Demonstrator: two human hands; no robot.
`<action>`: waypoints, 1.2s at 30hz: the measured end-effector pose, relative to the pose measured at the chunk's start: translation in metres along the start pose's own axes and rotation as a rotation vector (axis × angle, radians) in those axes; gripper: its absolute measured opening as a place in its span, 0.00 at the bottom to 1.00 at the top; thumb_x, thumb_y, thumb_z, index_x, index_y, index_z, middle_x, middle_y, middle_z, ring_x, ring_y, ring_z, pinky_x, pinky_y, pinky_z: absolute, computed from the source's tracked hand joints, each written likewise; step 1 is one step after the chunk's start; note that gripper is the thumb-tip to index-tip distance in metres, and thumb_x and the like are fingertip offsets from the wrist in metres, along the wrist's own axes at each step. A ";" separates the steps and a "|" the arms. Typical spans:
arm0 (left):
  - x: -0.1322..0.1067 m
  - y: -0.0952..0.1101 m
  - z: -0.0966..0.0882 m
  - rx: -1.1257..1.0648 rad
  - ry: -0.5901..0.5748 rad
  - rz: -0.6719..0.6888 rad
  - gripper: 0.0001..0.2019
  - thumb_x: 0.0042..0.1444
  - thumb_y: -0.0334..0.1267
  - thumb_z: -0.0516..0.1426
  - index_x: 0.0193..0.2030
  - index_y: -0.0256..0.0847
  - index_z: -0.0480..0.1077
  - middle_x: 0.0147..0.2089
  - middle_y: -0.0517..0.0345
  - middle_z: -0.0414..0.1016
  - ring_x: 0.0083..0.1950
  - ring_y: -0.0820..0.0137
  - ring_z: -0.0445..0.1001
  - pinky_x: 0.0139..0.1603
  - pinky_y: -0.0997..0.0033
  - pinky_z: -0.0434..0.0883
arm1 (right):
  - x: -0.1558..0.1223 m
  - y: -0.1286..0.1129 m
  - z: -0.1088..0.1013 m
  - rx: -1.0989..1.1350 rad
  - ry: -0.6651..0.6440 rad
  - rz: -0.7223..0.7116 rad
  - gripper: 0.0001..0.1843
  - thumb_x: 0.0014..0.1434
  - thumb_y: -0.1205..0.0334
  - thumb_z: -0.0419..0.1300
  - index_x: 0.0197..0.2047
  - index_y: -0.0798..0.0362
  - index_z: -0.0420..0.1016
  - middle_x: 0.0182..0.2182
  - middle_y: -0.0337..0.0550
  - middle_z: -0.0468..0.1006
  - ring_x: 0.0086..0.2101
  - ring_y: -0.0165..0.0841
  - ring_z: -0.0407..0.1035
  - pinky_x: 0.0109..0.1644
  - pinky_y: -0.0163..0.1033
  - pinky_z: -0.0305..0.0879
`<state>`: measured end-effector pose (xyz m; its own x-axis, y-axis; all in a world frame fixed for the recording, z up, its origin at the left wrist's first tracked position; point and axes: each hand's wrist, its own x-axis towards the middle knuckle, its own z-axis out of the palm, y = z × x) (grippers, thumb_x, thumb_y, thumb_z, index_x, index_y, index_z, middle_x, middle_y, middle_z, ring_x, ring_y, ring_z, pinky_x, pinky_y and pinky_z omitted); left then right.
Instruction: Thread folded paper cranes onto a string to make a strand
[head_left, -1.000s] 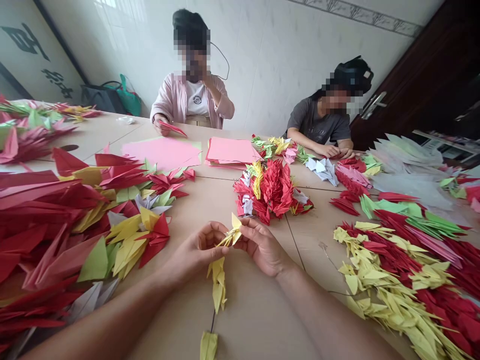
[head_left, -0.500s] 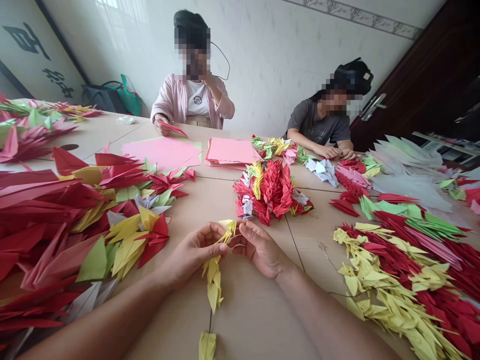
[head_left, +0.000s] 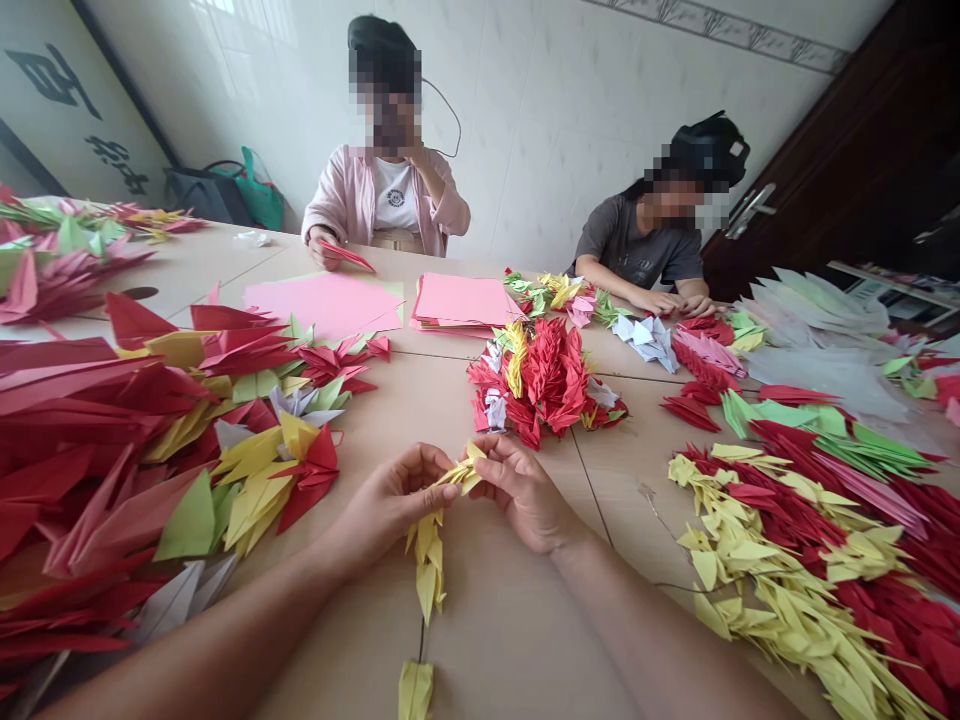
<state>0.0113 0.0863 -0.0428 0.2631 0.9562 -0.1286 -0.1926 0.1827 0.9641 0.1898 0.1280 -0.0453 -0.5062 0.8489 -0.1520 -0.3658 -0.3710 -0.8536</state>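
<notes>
A string of folded yellow paper pieces (head_left: pixel 429 572) hangs down from between my hands, above the table (head_left: pixel 510 620). My left hand (head_left: pixel 409 490) pinches its upper part between thumb and fingers. At the string's top end, my right hand (head_left: pixel 514 490) has thumb and fingers closed on a yellow folded paper piece (head_left: pixel 471 468). Below the hanging cluster, a dark thread runs to one more yellow piece (head_left: pixel 415 690). Just beyond my hands lies a bundle of red, yellow and white folded paper (head_left: pixel 551 375).
Loose folded papers (head_left: pixel 97 440) pile up on the left. Yellow and red paper strings (head_left: pixel 772 590) lie on the right. Stacks of pink sheets (head_left: pixel 465 300) rest farther back. Across the table sit a person in pink (head_left: pixel 386 200) and a person in grey (head_left: pixel 645 240).
My right hand's fingers have closed in on the top yellow piece, which now sits between thumb and fingers. My left hand has hardly moved.
</notes>
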 end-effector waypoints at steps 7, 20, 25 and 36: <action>0.000 0.002 0.001 0.028 0.013 0.004 0.14 0.51 0.44 0.67 0.38 0.40 0.70 0.33 0.63 0.74 0.34 0.75 0.67 0.34 0.76 0.62 | 0.001 0.002 0.000 -0.016 0.007 0.030 0.19 0.49 0.51 0.72 0.40 0.51 0.76 0.33 0.35 0.77 0.32 0.25 0.70 0.35 0.30 0.68; -0.001 0.006 0.004 0.028 0.040 0.010 0.15 0.47 0.43 0.69 0.36 0.40 0.71 0.31 0.62 0.74 0.34 0.71 0.70 0.35 0.74 0.64 | -0.001 0.004 0.001 -0.031 -0.006 0.081 0.24 0.46 0.58 0.75 0.45 0.51 0.74 0.34 0.35 0.77 0.33 0.26 0.71 0.37 0.30 0.66; -0.002 0.004 0.002 -0.026 0.039 -0.027 0.14 0.56 0.48 0.62 0.43 0.43 0.69 0.41 0.58 0.75 0.40 0.68 0.74 0.41 0.69 0.69 | 0.000 0.002 0.001 -0.002 0.036 0.051 0.23 0.47 0.58 0.74 0.45 0.52 0.74 0.33 0.35 0.77 0.31 0.26 0.71 0.36 0.32 0.67; -0.003 0.000 -0.002 -0.151 -0.039 -0.101 0.20 0.55 0.36 0.64 0.53 0.46 0.66 0.38 0.60 0.74 0.41 0.69 0.71 0.42 0.72 0.66 | 0.002 -0.001 0.003 0.105 0.069 -0.003 0.27 0.45 0.57 0.75 0.47 0.52 0.72 0.31 0.35 0.77 0.31 0.27 0.72 0.36 0.33 0.70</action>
<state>0.0083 0.0842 -0.0426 0.3242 0.9221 -0.2113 -0.3020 0.3125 0.9006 0.1871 0.1288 -0.0433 -0.4512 0.8726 -0.1871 -0.4489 -0.4031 -0.7975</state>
